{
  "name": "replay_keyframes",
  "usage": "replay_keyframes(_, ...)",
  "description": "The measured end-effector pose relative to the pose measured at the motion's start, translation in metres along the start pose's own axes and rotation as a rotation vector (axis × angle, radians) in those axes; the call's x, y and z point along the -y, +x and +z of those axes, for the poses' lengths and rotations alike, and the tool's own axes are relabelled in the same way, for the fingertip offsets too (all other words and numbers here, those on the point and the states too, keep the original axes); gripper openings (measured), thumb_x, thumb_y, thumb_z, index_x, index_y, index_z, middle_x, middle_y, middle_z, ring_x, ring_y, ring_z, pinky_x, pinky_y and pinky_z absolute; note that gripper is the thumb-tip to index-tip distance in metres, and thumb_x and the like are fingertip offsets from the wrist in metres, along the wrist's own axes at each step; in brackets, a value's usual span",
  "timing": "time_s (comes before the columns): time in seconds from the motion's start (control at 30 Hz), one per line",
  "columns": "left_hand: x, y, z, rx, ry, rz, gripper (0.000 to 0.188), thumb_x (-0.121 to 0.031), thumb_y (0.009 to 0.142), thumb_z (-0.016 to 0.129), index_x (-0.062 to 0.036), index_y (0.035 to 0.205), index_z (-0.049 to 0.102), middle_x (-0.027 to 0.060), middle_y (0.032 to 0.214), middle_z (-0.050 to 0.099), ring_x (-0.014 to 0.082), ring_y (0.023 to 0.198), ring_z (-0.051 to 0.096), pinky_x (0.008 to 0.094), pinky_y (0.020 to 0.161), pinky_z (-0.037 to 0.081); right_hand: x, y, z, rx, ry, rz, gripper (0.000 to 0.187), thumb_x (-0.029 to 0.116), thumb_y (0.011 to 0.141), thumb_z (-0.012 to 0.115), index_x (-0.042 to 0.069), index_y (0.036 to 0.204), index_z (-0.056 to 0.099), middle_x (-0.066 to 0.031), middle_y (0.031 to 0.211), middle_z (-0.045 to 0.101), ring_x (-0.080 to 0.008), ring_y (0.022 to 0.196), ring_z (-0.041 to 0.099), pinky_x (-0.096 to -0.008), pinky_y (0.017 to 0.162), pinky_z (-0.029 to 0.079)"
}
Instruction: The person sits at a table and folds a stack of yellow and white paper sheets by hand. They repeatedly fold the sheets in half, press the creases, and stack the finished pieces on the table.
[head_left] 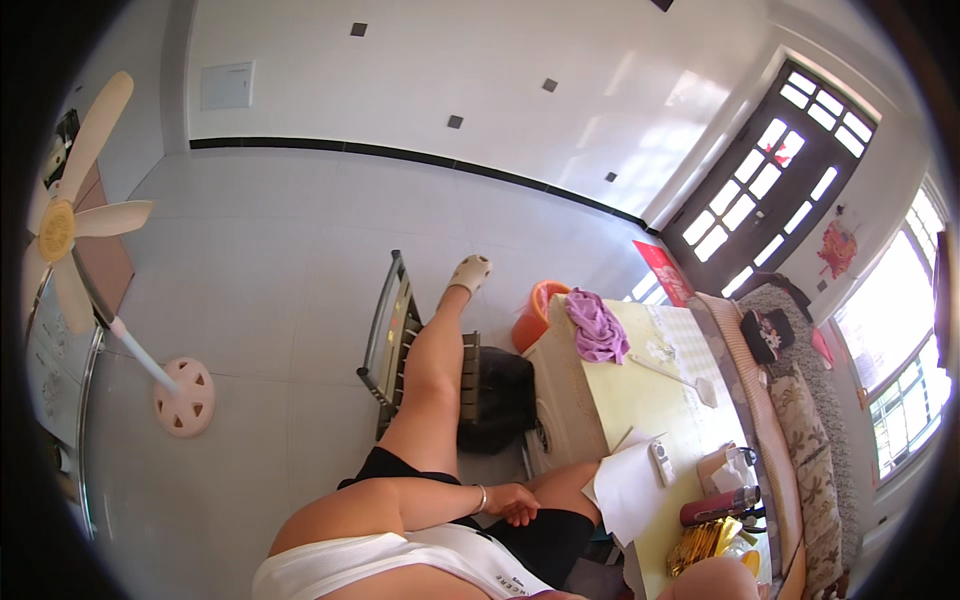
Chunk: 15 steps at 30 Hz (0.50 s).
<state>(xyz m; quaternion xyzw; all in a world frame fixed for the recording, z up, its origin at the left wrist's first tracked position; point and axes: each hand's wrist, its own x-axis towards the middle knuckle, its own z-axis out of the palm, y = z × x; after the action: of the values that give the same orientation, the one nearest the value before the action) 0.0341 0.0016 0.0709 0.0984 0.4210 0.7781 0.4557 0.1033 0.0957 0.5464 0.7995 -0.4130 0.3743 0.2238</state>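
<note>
The black shorts (pixel 545 545) on the person's lap are touched by the left hand (pixel 512 503), which is laid across them with fingers loosely curled together; rest seems the likeliest reason. Whether anything is enclosed in its palm cannot be told. The right hand is not shown, so its state cannot be told.

Just beside the lap, white papers (pixel 630 495) are spread over the near edge of the yellowish table (pixel 655 415), partly overhanging, probably so that they can be reached from the seat. Their number cannot be made out. One pale remote control (pixel 663 463) is set at their far side, perhaps as a weight.

Farther along, one reddish bottle (pixel 722 505) and gold packaging (pixel 700 545) are grouped near the table's right side, apparently for storage. One white fly swatter (pixel 706 392) and one purple cloth (pixel 597 327) are laid toward the far end, and one orange bin (pixel 535 320) is stood beside it.

The bare left leg is stretched over one slatted chair (pixel 465 385), seemingly for support. Well apart, one fan (pixel 57 232) is placed, with at least four blades counted.
</note>
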Motion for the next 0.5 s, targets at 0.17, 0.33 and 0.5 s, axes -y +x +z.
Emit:
replay_keyframes(0.17,-0.0042,-0.0014,0.001,-0.015,-0.023,-0.02,0.034,-0.039,0.094,0.063,-0.0054,0.092,0.07,0.009,0.079,0.072,0.018,0.062,0.066,0.029,0.057,0.049,-0.0025,0.0011,0.0017,0.009,-0.106,0.039,0.016,-0.004,0.084,0.059,0.008,0.084,0.068,0.0026,0.092,0.065,-0.0149,0.086,0.065,-0.0357,0.081,0.053)
replay_keyframes(0.33,-0.0059,-0.0032,0.0006,-0.023,-0.044,-0.064,0.034,-0.038,0.094,0.064,-0.005,0.092,0.07,0.009,0.081,0.072,0.0179,0.062,0.066,0.0278,0.057,0.049,-0.0001,0.0024,0.0043,0.006,-0.163,0.059,0.015,-0.004,0.084,0.059,0.008,0.084,0.068,0.0027,0.091,0.065,-0.0148,0.086,0.065,-0.0354,0.081,0.053)
replay_keyframes(0.5,-0.0042,-0.0013,-0.0016,-0.006,-0.076,-0.075,0.035,-0.04,0.093,0.065,-0.0053,0.093,0.069,0.0079,0.08,0.072,0.0173,0.062,0.066,0.0282,0.057,0.049,0.0008,0.0046,0.0066,0.005,-0.2,0.066,0.014,-0.004,0.083,0.059,0.008,0.083,0.067,0.0028,0.091,0.065,-0.0147,0.086,0.065,-0.0351,0.081,0.053)
